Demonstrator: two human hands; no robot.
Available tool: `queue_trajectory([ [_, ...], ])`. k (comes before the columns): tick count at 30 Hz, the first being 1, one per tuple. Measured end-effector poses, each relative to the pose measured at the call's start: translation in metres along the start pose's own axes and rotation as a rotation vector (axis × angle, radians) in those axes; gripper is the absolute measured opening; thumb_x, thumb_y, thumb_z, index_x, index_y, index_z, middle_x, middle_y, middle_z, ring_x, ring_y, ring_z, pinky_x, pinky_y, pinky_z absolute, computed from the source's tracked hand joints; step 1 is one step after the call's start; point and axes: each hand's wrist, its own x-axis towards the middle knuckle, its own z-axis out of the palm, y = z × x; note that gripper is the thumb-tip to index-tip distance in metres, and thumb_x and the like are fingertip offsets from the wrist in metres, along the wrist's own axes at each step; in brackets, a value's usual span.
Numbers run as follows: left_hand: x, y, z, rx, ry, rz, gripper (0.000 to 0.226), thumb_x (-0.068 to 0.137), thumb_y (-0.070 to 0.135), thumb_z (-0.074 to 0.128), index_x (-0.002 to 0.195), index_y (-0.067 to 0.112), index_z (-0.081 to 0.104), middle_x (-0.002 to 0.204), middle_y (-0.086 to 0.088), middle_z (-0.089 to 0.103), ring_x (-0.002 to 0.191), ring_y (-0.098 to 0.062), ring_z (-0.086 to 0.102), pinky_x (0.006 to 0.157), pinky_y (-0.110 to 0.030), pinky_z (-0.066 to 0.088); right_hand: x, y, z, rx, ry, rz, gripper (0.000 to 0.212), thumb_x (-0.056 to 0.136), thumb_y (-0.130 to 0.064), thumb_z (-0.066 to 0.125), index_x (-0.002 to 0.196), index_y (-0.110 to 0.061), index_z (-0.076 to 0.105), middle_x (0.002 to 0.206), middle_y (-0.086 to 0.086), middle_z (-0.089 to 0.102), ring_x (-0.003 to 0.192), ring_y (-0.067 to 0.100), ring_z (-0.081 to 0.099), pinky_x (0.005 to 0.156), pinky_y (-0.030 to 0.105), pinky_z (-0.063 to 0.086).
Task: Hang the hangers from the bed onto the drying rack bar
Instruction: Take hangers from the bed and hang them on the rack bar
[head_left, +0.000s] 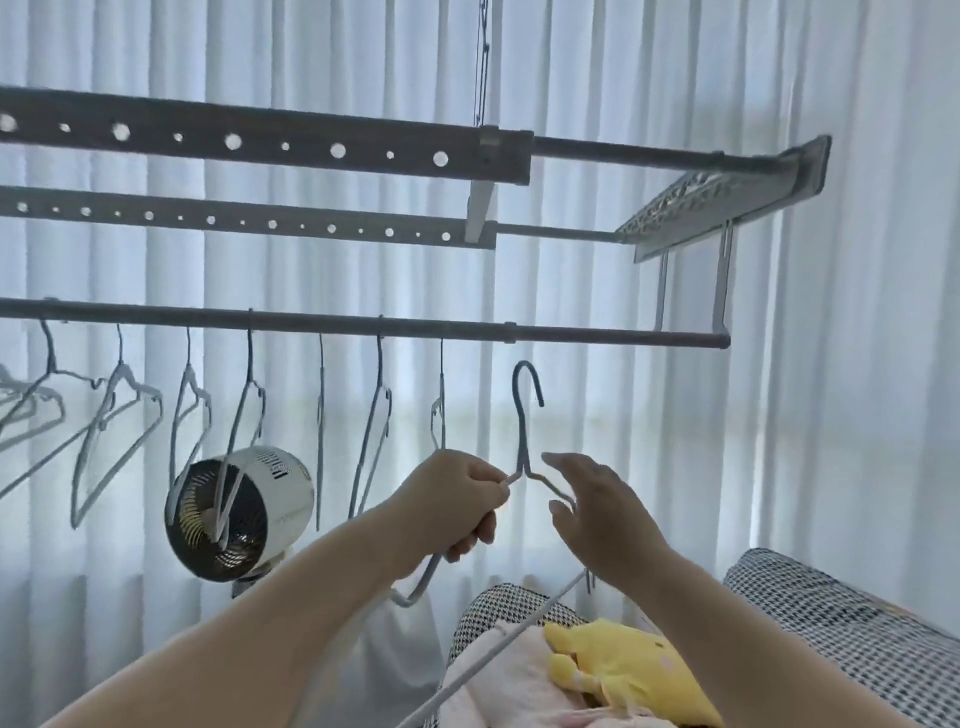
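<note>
A grey hanger (523, 415) is held up in the air, its hook just under the drying rack bar (597, 336) and a little right of the last hung hanger. My left hand (462, 504) grips its left shoulder. Beside the hanger's right shoulder is my right hand (597, 512), fingers spread and relaxed, holding nothing. Several hangers (374, 431) hang in a row along the bar to the left. The held hanger's lower part is hidden behind my arms.
Two perforated upper rails (260, 140) and a mesh end shelf (722, 200) sit above the bar. A round fan (234, 514) stands at lower left. Bedding with a checked pillow (857, 623) and a yellow plush toy (623, 660) lies below. White curtains fill the background.
</note>
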Motion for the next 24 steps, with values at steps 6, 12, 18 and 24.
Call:
queue_trajectory([
  [6,0.058,0.004,-0.008,0.031,0.192,0.024,0.021,0.090,0.007,0.049,0.107,0.018,0.053,0.032,0.005,0.048,0.025,-0.006,0.033,0.031,-0.013,0.028,0.075,0.043,0.003,-0.026,0.015,-0.040,0.053,0.094,-0.019,0.043,0.144,-0.020,0.024,0.149,-0.004,0.029,0.134,0.020,0.030,0.109,0.026,0.021],
  [12,0.110,0.022,-0.008,0.188,0.414,0.041,0.030,0.090,0.008,0.048,0.119,0.013,0.055,0.049,-0.002,0.048,0.024,-0.006,0.034,0.031,-0.013,0.029,0.146,0.075,-0.009,-0.127,0.143,-0.177,0.052,0.095,-0.020,0.039,0.144,-0.020,0.021,0.152,-0.002,0.020,0.140,0.018,0.018,0.113,0.026,0.012],
  [18,0.143,0.023,-0.001,0.236,0.536,-0.008,0.030,0.090,0.006,0.044,0.117,0.010,0.056,0.050,-0.003,0.047,0.026,-0.008,0.035,0.032,-0.016,0.030,0.195,0.099,-0.010,-0.172,0.191,-0.213,0.050,0.095,-0.018,0.037,0.143,-0.015,0.020,0.153,0.000,0.018,0.142,0.021,0.011,0.115,0.030,0.004],
  [24,0.174,0.025,0.019,0.315,0.526,-0.060,0.037,0.090,0.006,0.040,0.124,0.013,0.050,0.053,-0.004,0.049,0.026,-0.009,0.038,0.036,-0.019,0.034,0.212,0.116,-0.006,-0.217,0.164,-0.220,0.058,0.096,-0.020,0.035,0.147,-0.019,0.007,0.154,-0.001,0.013,0.144,0.022,0.004,0.117,0.037,-0.004],
])
